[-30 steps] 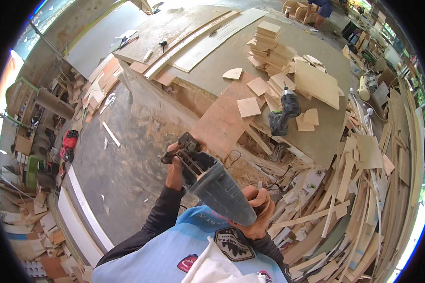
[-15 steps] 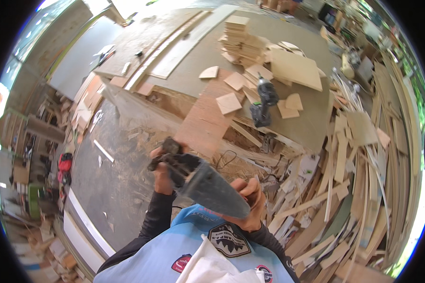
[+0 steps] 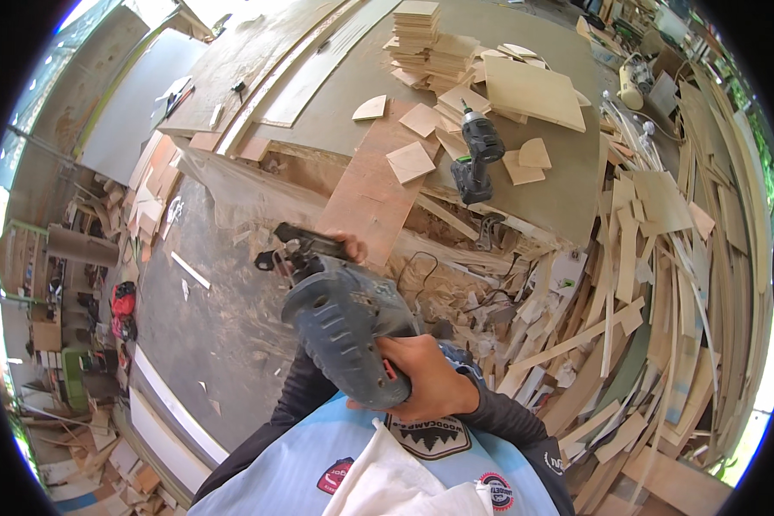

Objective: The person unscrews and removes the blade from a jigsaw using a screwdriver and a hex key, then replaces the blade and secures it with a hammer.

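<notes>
In front of my chest I hold a dark blue-grey jigsaw [image 3: 340, 322] tilted, its metal base plate end toward the upper left. My right hand [image 3: 427, 371] is wrapped round its handle near a red trigger. My left hand [image 3: 353, 247] is mostly hidden behind the tool; its blurred fingers curl at the base plate end. Beyond the jigsaw, a reddish plywood strip [image 3: 371, 191] juts over the workbench [image 3: 546, 211] edge. A cordless drill [image 3: 476, 155] stands on the bench to the right, among square and rounded plywood pieces [image 3: 411, 162].
Stacked thin plywood squares [image 3: 415, 39] and a larger panel [image 3: 535, 92] lie farther back on the bench. Long wood offcuts [image 3: 662, 344] pile up on the right. Sawdust and scraps cover the floor [image 3: 232, 318]; a red bag [image 3: 123, 308] is at the left.
The jigsaw has been turned over, so its ribbed body and handle now face up. My right hand has closed round the handle, and my left has shifted behind the base plate end.
</notes>
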Tool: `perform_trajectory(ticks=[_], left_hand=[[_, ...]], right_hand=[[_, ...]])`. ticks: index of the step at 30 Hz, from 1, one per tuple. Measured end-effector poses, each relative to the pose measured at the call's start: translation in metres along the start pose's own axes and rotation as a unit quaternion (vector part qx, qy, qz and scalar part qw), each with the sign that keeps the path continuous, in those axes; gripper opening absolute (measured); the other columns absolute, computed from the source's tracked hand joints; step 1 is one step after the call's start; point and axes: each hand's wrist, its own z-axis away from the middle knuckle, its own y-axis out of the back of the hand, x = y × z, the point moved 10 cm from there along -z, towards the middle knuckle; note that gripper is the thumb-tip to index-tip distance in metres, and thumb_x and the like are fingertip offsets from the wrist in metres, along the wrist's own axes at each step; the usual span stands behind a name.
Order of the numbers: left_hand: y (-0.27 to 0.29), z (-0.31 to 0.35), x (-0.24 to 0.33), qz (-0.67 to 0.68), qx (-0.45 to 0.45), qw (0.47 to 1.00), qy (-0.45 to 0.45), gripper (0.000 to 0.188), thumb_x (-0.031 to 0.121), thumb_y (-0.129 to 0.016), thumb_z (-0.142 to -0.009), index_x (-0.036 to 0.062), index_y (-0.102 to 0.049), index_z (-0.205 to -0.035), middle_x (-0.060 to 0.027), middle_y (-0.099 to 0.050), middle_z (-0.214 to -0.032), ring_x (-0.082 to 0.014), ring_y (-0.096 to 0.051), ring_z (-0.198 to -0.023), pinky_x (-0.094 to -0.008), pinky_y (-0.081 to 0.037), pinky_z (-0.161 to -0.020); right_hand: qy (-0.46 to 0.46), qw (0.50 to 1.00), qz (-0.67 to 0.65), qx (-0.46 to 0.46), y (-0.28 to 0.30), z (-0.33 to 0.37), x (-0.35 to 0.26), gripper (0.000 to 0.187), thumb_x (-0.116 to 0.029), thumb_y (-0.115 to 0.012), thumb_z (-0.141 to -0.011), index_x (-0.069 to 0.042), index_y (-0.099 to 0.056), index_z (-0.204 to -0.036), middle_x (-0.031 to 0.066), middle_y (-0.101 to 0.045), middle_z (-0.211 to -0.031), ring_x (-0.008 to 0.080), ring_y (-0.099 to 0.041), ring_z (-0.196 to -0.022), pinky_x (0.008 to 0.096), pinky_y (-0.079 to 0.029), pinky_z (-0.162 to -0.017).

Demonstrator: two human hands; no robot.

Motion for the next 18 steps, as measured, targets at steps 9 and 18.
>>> perform_trajectory(ticks=[9, 18], left_hand=[[0.064, 0.055, -0.011, -0.206, 0.288, 0.935, 0.021, 0.034, 0.029, -0.059, -0.091, 0.0016, -0.069, -0.109, -0.0136, -0.065, -0.102, -0.0203, -0.059, -0.096, -0.0377, -0.049, -0.083], [-0.196, 0.020, -0.032, -0.671, -0.359, 0.648, -0.026, 0.058, 0.043, -0.091, -0.070, 0.0051, -0.066, -0.105, -0.0105, -0.065, -0.109, -0.0304, -0.062, -0.104, -0.0435, -0.047, -0.093]], right_hand=[[-0.063, 0.972, 0.198, 0.112, 0.029, 0.041, 0.015, 0.034, -0.017, -0.081, -0.063, -0.006, -0.061, -0.089, 0.0126, -0.066, -0.077, 0.0358, -0.067, -0.068, 0.0425, -0.053, -0.060], [-0.261, 0.909, 0.298, 0.126, 0.049, 0.084, 0.073, 0.042, -0.021, -0.082, -0.064, -0.002, -0.060, -0.095, 0.0167, -0.069, -0.078, 0.0381, -0.068, -0.070, 0.0451, -0.054, -0.062]])
